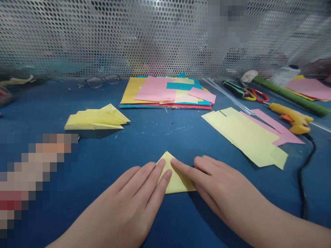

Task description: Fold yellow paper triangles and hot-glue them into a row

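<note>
Across the blue table [168, 136], the left hand [134, 196] and right hand [219, 186] stand apart, both on a folded yellow paper [178, 182] at near centre. Crisp flattening likely calls for even pressure along its slanted edges, layers kept aligned. The left lies flat, fingers extended, clamping nothing; the right points its index finger towards the far tip. Whether its thumb pinches the right corner, I cannot tell.

- Pale-yellow folded paper triangle [178, 182], six o'clock
- Yellow-and-orange pistol-shaped glue gun [301, 120], three o'clock
- Silver, round-hole-patterned mesh panel [155, 41], twelve o'clock
- Flat blue tabletop [160, 134]
</note>
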Available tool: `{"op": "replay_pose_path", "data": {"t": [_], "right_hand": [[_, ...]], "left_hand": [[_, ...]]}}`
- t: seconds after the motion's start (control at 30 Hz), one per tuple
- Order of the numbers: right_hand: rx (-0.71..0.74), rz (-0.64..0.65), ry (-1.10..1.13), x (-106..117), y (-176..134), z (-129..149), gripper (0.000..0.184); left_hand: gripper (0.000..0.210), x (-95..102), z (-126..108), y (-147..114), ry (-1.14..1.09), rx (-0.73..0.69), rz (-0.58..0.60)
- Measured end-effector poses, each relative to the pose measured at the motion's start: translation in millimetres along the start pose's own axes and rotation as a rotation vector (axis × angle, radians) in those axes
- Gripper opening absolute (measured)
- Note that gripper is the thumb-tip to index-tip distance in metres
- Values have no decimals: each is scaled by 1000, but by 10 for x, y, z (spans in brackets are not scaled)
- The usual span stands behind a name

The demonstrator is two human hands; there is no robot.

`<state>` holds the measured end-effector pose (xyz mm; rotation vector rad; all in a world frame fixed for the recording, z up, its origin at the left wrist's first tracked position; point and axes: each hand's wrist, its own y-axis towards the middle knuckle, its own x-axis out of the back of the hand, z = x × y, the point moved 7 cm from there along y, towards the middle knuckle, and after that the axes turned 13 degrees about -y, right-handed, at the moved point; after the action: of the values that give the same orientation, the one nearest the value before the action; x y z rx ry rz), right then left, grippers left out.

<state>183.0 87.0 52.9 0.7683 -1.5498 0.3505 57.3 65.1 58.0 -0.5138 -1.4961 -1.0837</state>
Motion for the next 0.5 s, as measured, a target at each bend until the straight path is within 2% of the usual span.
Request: {"op": "replay_pose_path", "data": {"t": [0.13, 0.33, 0.5], "right_hand": [[3, -17, -36, -14, 9, -3, 56], [-19, -77, -84, 54, 33, -10, 54], [-30, -50, -121, 75, 26, -35, 53]], "left_hand": [[44, -39, -52, -87, 50, 23, 26], [45, -82, -53, -171, 68, 33, 65], [48, -63, -71, -267, 97, 81, 71]]}}
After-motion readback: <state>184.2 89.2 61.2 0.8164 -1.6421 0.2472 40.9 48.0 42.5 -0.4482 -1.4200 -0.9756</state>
